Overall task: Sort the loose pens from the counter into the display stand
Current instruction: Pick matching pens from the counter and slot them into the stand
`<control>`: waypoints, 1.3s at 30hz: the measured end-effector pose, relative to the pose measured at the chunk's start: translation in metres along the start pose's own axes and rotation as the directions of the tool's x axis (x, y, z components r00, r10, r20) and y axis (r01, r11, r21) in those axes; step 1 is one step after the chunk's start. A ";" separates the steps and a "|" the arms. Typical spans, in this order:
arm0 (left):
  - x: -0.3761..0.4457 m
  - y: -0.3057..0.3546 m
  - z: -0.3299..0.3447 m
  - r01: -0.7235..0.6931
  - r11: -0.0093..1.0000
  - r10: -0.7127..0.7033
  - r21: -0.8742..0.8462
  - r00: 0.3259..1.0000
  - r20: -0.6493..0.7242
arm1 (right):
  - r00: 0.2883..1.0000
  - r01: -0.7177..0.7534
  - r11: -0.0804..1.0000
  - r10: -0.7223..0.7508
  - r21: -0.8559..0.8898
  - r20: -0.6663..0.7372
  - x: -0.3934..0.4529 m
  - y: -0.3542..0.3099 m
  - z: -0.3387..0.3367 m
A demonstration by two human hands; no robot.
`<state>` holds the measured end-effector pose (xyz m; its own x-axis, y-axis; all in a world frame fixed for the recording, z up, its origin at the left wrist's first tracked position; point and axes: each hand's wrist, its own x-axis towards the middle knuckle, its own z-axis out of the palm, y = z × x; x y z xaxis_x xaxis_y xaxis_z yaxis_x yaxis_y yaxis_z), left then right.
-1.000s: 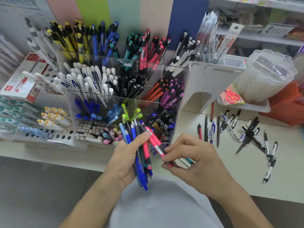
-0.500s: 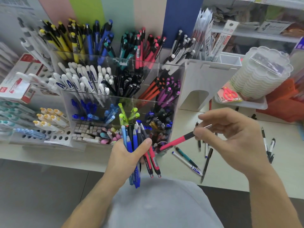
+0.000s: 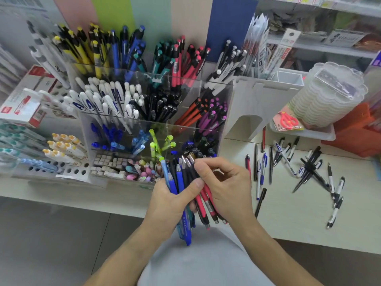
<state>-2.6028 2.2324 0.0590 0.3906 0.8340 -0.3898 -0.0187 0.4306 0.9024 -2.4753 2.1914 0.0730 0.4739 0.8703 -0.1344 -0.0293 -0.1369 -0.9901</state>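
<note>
my left hand (image 3: 168, 203) grips an upright bundle of blue, black and pink plastic pens (image 3: 185, 188), thumb across; my right hand (image 3: 226, 188) curls its fingers (image 3: 203, 165) onto the bundle's tops.

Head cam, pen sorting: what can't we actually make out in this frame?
- Bundle of pens: exact count unknown; the left hand wraps its middle and pens overlap.
- Right hand: which pen its fingertips pinch is unclear, tips crowd together.
- Pen branding: too small and blurred.
- Lower compartments of the display stand: contents blurred behind clear walls.
- Loose pens on the counter: crossed pile hides some barrels.
</note>
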 end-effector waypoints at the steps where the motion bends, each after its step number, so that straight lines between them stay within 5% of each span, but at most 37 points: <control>1: 0.002 -0.001 0.000 0.006 0.999 -0.008 -0.042 0.999 -0.035 | 1.000 0.011 1.000 -0.010 -0.016 0.024 -0.001 0.003 0.001; 5: 0.011 0.004 -0.004 -0.052 0.980 0.029 -0.190 0.992 -0.121 | 0.974 0.001 1.000 0.000 -0.003 0.226 -0.005 0.005 0.002; 12: 0.016 0.020 -0.003 -0.207 0.976 0.166 -0.062 0.903 -0.397 | 0.963 -0.198 0.977 0.180 0.074 0.203 -0.006 0.002 0.002; 19: 0.012 0.032 0.011 -0.230 0.966 0.169 -0.122 0.910 -0.378 | 0.939 -0.339 0.823 0.264 0.455 0.221 -0.004 -0.007 0.026; 23: 0.019 0.033 0.003 -0.237 0.971 0.215 -0.018 0.907 -0.363 | 0.985 -0.170 0.939 0.164 0.300 0.047 0.010 -0.021 0.021; 27: 0.023 0.036 -0.008 -0.210 0.967 0.161 -0.141 0.941 -0.299 | 0.966 0.202 0.979 -0.200 -0.004 -0.166 0.054 -0.069 -0.007; 31: 0.025 0.037 -0.011 -0.181 0.975 0.145 -0.125 0.957 -0.251 | 0.858 0.443 0.755 -0.514 -0.484 -0.015 0.099 -0.118 -0.023; 35: 0.027 0.038 -0.012 -0.162 0.979 0.129 -0.127 0.964 -0.234 | 0.847 0.457 0.417 -0.474 -0.786 0.241 0.133 -0.147 -0.008; 39: 0.030 0.038 -0.016 -0.160 0.983 0.137 -0.086 0.964 -0.230 | 0.851 0.486 0.258 -0.358 -0.835 0.385 0.152 -0.161 0.015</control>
<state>-2.6062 2.2794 0.0787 0.1621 0.9419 -0.2942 -0.1606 0.3194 0.9339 -2.4114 2.3532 0.2117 0.0749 0.9716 0.2246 0.9577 -0.0073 -0.2877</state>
